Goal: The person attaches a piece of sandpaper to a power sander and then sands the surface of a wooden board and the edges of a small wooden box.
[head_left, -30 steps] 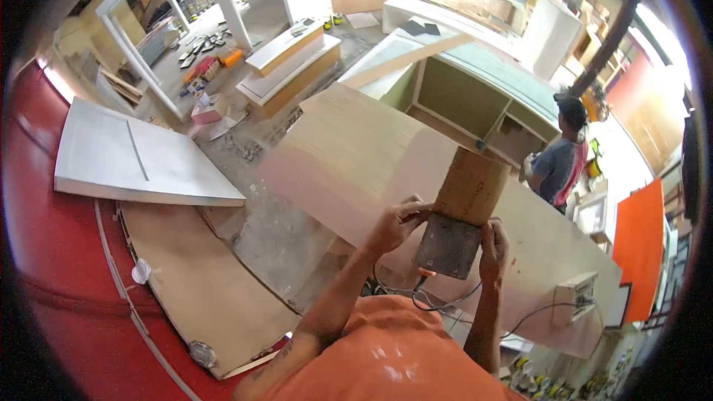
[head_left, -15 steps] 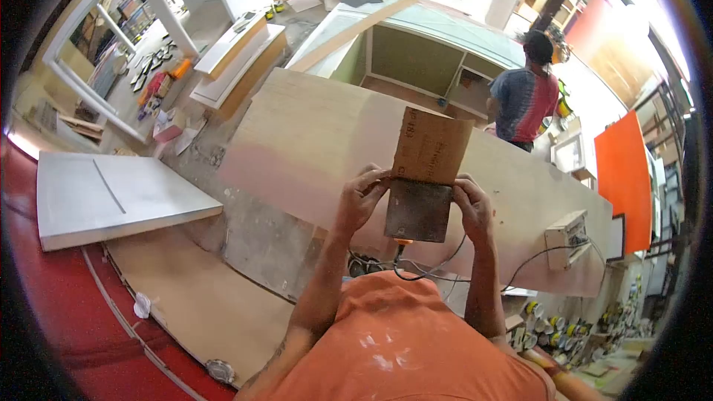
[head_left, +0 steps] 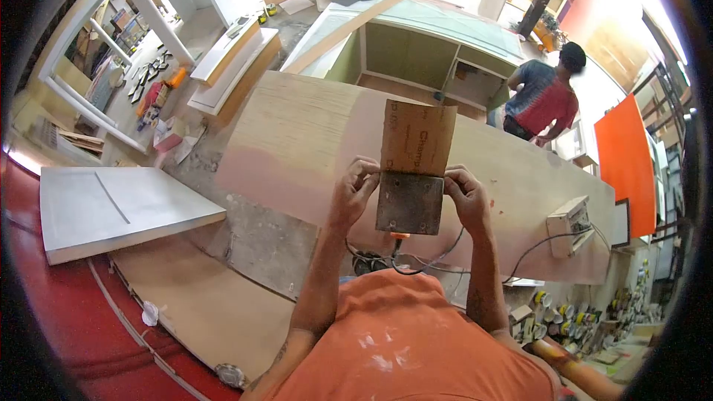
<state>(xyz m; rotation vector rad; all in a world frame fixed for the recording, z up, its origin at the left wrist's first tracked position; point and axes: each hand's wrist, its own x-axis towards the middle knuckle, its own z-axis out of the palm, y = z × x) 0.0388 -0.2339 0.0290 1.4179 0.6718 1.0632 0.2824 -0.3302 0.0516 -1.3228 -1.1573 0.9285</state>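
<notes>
Above the pale board [head_left: 290, 122], the brown sheet [head_left: 417, 136] points lengthwise forward.

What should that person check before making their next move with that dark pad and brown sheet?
1. Both edges gripped: ok, left hand and right hand pinch at the join.
2. Brown sheet covering dark pad: not ok, it extends beyond the far edge.
3. Black cord away from fingers: ok.
4. Power off: cannot tell.
5. Other person apart from the hands: ok, beyond the large board.
</notes>
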